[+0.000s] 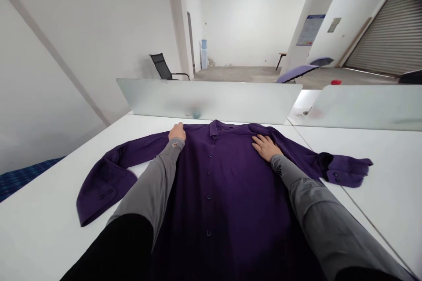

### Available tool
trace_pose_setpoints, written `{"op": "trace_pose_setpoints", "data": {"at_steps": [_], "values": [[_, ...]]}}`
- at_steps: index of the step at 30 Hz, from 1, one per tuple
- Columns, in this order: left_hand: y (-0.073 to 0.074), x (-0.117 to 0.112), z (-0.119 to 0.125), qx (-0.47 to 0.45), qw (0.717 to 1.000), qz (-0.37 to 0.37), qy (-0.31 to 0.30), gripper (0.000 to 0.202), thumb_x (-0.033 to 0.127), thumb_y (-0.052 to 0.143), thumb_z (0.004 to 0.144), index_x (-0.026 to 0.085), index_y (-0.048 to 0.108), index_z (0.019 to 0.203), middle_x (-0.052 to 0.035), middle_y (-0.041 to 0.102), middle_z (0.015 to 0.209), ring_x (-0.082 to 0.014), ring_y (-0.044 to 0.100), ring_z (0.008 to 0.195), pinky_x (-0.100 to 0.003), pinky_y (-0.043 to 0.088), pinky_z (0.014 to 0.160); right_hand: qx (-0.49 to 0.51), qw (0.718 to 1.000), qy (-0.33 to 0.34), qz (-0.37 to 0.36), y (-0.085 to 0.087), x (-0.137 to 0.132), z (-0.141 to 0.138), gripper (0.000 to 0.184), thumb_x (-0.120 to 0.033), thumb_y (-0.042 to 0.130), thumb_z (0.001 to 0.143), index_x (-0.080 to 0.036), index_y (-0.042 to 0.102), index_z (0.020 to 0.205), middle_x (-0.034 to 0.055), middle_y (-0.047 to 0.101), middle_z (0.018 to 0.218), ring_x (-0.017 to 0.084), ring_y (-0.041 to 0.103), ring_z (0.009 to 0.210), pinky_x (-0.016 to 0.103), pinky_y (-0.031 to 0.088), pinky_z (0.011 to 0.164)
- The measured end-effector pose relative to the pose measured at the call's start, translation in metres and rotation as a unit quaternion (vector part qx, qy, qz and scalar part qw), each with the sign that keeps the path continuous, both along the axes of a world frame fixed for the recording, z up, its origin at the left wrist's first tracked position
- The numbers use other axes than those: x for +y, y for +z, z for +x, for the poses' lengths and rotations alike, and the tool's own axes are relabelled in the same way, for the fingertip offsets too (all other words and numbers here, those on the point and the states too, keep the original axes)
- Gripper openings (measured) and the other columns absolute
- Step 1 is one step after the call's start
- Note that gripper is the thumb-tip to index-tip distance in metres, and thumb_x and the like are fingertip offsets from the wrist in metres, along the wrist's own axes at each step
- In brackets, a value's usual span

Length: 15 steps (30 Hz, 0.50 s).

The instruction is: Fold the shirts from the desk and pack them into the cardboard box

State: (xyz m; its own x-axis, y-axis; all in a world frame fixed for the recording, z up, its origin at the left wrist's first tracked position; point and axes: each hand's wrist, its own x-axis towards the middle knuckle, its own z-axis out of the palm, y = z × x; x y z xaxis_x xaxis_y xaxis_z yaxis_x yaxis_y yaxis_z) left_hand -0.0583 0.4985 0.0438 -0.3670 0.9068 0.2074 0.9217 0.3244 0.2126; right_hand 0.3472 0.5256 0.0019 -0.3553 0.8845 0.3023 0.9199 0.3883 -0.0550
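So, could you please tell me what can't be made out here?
All in the head view:
Lower hem of the purple shirt: cut off by the bottom edge.
Fingertips of the left hand: hidden by the hand itself.
Text on the wall poster: too small.
Shapes behind the frosted panel: blurred by it.

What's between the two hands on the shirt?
Head view: the collar and upper front of the purple shirt lie between left hand and right hand.

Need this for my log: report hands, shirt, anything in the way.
Left hand curled at one shoulder; right hand flat near the other. Purple shirt spread front up, sleeves out. Forearms hide parts of it.
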Motion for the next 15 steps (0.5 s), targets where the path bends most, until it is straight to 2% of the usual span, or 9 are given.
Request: {"op": "trace_pose_setpoints", "data": {"at_steps": [2, 5, 8, 11, 13, 15], "values": [[-0.004, 0.002, 0.002, 0.002, 1.000, 0.001, -0.007, 0.029, 0.020, 0.037, 0.095, 0.012, 0.049, 0.120, -0.0195, 0.053, 0.122, -0.0275, 0.060, 0.108, -0.036, 0.046, 0.089, 0.005, 0.997, -0.062, -0.039, 0.003, 0.001, -0.004, 0.053, -0.048, 0.031, 0.096, -0.029, 0.046, 0.143, 0.0079, 0.041, 0.150, 0.035, 0.033, 0.136, 0.062, 0.037, 0.102], [0.000, -0.001, 0.005, 0.004, 1.000, 0.003, -0.015, 0.037, 0.024, 0.044, 0.094, 0.007, 0.045, 0.127, -0.0236, 0.047, 0.129, -0.0304, 0.059, 0.110, -0.037, 0.046, 0.090, 0.002, 0.993, -0.098, -0.069, 0.012, -0.004, -0.011, 0.057, -0.052, 0.028, 0.097, -0.028, 0.041, 0.146, 0.0086, 0.035, 0.154, 0.038, 0.028, 0.139, 0.065, 0.034, 0.103], [0.012, -0.019, 0.016, 0.013, 0.999, 0.007, -0.050, 0.050, 0.033, 0.052, 0.092, 0.009, 0.041, 0.135, -0.0238, 0.036, 0.143, -0.0320, 0.056, 0.117, -0.037, 0.044, 0.096, -0.001, 0.991, -0.129, -0.041, 0.023, -0.016, -0.021, 0.054, -0.046, 0.029, 0.098, -0.021, 0.049, 0.140, 0.0155, 0.039, 0.150, 0.039, 0.037, 0.133, 0.062, 0.038, 0.099], [0.013, -0.060, 0.035, 0.049, 0.985, 0.017, -0.165, 0.055, 0.046, 0.048, 0.093, 0.015, 0.042, 0.139, -0.0179, 0.025, 0.155, -0.0345, 0.040, 0.133, -0.042, 0.036, 0.107, -0.015, 0.991, -0.127, -0.022, 0.036, -0.035, -0.027, 0.043, -0.030, 0.034, 0.096, -0.015, 0.060, 0.127, 0.0184, 0.042, 0.147, 0.036, 0.042, 0.128, 0.058, 0.040, 0.098], [0.003, -0.096, 0.047, 0.070, 0.963, -0.003, -0.260, 0.060, 0.054, 0.044, 0.093, 0.020, 0.041, 0.142, -0.0131, 0.024, 0.157, -0.0357, 0.027, 0.141, -0.049, 0.031, 0.111, -0.013, 0.996, -0.085, -0.009, 0.047, -0.052, -0.022, 0.038, -0.023, 0.041, 0.092, -0.016, 0.064, 0.121, 0.0153, 0.044, 0.146, 0.033, 0.043, 0.128, 0.052, 0.038, 0.102], [-0.011, -0.129, 0.054, 0.079, 0.942, -0.041, -0.324, 0.062, 0.059, 0.041, 0.093, 0.027, 0.037, 0.146, -0.0082, 0.025, 0.158, -0.0356, 0.020, 0.144, -0.056, 0.025, 0.112, 0.020, 0.999, -0.046, 0.013, 0.062, -0.076, -0.005, 0.035, -0.023, 0.047, 0.088, -0.016, 0.067, 0.116, 0.0124, 0.053, 0.137, 0.029, 0.050, 0.122, 0.043, 0.040, 0.102]]}}
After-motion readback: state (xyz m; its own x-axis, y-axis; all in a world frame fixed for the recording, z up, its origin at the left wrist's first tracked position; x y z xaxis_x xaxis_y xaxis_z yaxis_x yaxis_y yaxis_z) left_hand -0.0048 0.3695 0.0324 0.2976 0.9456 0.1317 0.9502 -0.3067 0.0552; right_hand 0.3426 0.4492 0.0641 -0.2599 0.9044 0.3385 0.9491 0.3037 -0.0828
